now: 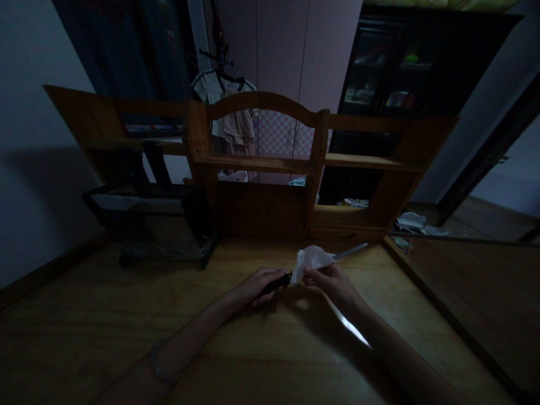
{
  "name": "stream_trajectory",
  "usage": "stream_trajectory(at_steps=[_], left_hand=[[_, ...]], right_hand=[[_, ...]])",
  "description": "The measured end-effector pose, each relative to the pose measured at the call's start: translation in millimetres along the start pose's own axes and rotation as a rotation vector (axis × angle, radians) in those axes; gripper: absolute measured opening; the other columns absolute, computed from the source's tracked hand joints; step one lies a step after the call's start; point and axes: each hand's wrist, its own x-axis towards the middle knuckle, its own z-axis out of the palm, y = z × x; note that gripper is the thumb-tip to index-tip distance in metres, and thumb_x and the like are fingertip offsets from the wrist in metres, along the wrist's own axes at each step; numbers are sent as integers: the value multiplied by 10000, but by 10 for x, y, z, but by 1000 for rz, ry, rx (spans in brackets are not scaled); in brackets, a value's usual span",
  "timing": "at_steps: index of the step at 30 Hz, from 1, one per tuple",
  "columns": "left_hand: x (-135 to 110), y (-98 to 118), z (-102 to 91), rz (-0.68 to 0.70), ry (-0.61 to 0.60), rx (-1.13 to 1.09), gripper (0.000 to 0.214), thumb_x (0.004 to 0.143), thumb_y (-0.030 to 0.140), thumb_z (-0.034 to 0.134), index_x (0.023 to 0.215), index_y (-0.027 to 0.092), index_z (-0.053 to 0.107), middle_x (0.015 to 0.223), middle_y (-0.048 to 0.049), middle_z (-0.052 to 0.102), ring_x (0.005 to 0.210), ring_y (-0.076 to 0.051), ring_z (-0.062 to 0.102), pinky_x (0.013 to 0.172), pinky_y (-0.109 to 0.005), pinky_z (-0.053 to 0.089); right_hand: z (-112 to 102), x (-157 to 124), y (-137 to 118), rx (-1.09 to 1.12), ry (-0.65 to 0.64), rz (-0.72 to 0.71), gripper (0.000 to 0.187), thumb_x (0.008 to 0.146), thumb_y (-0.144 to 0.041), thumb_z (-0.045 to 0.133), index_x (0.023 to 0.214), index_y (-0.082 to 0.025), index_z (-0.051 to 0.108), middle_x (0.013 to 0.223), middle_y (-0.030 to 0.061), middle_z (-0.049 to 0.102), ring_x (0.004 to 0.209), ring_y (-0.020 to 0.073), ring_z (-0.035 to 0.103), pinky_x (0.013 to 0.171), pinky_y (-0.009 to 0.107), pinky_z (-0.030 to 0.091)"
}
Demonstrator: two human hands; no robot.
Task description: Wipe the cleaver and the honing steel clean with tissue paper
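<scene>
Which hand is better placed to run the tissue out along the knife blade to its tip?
Right, probably. The right hand pinches the white tissue around the blade, whose tip pokes out beyond it. The left hand has its grip on the black handle, away from the tissue.

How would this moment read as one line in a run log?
left hand: grips black knife handle | right hand: pinches white tissue around blade | surface: wooden desk
</scene>
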Motion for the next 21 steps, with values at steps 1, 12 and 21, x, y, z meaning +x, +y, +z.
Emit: stream_trajectory(at_steps=[1,12,21], left_hand=[[3,-7,-5,-3,-2,-2,526,827,616,408,828,136,624,381,59,414,262,-64,260,294,-203,169],[55,-79,-23,48,-10,-154,480,872,553,394,788,130,605,318,87,352,255,-66,273,529,-288,505],[29,-17,-25,38,-10,-196,482,867,559,402,789,132,611,318,95,341,244,-46,229,606,-320,529]], right_hand=[[8,0,3,20,-2,7,311,737,-418,719,886,-148,675,804,63,692,709,183,635,668,287,475],[22,-17,-114,84,297,-240,971,729,-305,742,1431,-307,70,945,39,652,728,214,677,766,425,532],[-32,15,-130,-88,276,-377,739,805,-362,653,1403,-296,222,950,59,640,714,214,662,729,418,553]])
